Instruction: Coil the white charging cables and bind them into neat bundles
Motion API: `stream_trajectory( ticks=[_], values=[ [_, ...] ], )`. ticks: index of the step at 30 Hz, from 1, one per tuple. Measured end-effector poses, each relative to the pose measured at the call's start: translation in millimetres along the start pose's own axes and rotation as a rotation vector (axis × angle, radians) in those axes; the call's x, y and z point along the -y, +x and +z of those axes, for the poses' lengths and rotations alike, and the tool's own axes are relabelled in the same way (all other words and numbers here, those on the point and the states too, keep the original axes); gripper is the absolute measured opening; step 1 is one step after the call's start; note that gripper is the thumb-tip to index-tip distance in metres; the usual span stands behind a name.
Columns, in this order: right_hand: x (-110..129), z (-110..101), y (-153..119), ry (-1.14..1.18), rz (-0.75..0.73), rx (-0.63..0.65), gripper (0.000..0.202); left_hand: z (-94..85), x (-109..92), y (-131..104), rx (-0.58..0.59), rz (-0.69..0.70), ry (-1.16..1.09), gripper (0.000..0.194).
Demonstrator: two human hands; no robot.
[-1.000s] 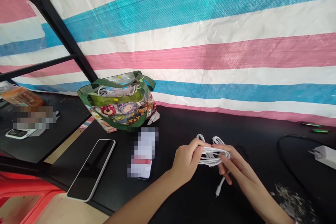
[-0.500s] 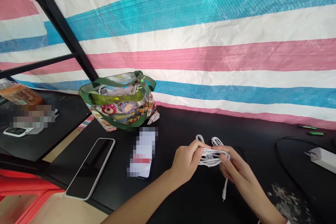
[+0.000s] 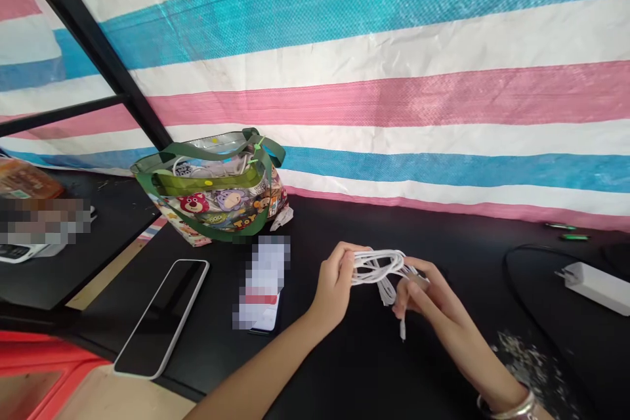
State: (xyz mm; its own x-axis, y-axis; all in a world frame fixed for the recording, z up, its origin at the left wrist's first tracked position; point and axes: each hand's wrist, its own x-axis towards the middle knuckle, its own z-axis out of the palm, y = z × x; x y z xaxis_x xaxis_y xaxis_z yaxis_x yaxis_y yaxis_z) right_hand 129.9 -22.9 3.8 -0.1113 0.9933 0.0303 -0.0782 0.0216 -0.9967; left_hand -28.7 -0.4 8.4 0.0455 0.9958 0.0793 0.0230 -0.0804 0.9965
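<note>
A coiled white cable [image 3: 378,267] is held between my two hands above the black table. My left hand [image 3: 335,282] pinches the left end of the coil between thumb and fingers. At the other end, my right hand [image 3: 428,295] has its fingers closed on the cable near its loose end. The cable's white plug [image 3: 402,329] hangs below the right fingers, pointing down. A smaller bundle of loops droops between the hands. The lit phone [image 3: 268,282], partly blurred, lies left of my left hand.
A white-edged phone [image 3: 162,318] lies at the table's left edge. Behind it stands a cartoon tote bag [image 3: 221,200]. On the right are a white power adapter [image 3: 598,285], a black cable [image 3: 509,282], two green items and scattered debris [image 3: 524,354]. A striped sheet [image 3: 394,98] hangs behind.
My left hand has moved slightly left and up with the coil. The right fingers have shifted to the cable's loose end, and some loops now hang below the coil. The view has shifted slightly right.
</note>
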Motion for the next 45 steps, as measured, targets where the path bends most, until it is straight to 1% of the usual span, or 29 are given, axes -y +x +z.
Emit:
stream_trajectory(
  ticks=[4, 6, 8, 11, 14, 18, 22, 27, 30, 32, 36, 41, 45],
  values=[
    [0, -7, 0, -0.126, -0.115, 0.06, 0.03, 0.8, 3, 6, -0.007, -0.128, -0.136, 0.054],
    [4, -8, -1, -0.25, -0.171, 0.078, 0.028, 1.0, 2, 7, -0.011, -0.17, -0.165, 0.056],
    [10, -8, -1, -0.389, -0.172, 0.095, 0.026, 0.8, 1, 7, -0.015, -0.185, -0.175, 0.056],
    [16, -5, -1, -0.488, -0.207, 0.098, 0.016, 0.3, 0, 7, -0.021, -0.157, -0.153, 0.052],
    [16, -5, -1, -0.535, -0.271, 0.076, 0.009, 0.2, 1, 5, -0.005, -0.116, -0.113, 0.048],
    [10, -9, 0, -0.627, -0.376, 0.051, 0.009, 0.0, 0, 3, 0.014, -0.027, -0.024, 0.041],
    [12, -11, 2, -0.647, -0.406, -0.004, 0.012, -1.2, -2, 2, 0.059, 0.003, 0.034, 0.042],
    [20, -12, 4, -0.618, -0.421, -0.089, 0.019, -1.3, -3, 2, 0.121, -0.009, -0.001, 0.049],
    [17, -14, 6, -0.56, -0.41, -0.133, 0.022, -0.4, -4, 2, 0.139, -0.015, -0.042, 0.05],
    [12, -15, 7, -0.471, -0.37, -0.17, 0.026, 0.4, -4, 2, 0.16, -0.021, -0.082, 0.053],
    [4, -17, 9, -0.26, -0.285, -0.217, 0.035, 2.5, -1, 2, 0.239, -0.055, -0.158, 0.056],
    [13, -15, 10, -0.09, -0.117, -0.222, 0.038, 4.4, 1, 1, 0.332, -0.09, -0.221, 0.058],
    [18, -13, 8, 0.056, -0.044, -0.203, 0.038, 4.8, 0, 0, 0.398, -0.117, -0.242, 0.06]
  ],
)
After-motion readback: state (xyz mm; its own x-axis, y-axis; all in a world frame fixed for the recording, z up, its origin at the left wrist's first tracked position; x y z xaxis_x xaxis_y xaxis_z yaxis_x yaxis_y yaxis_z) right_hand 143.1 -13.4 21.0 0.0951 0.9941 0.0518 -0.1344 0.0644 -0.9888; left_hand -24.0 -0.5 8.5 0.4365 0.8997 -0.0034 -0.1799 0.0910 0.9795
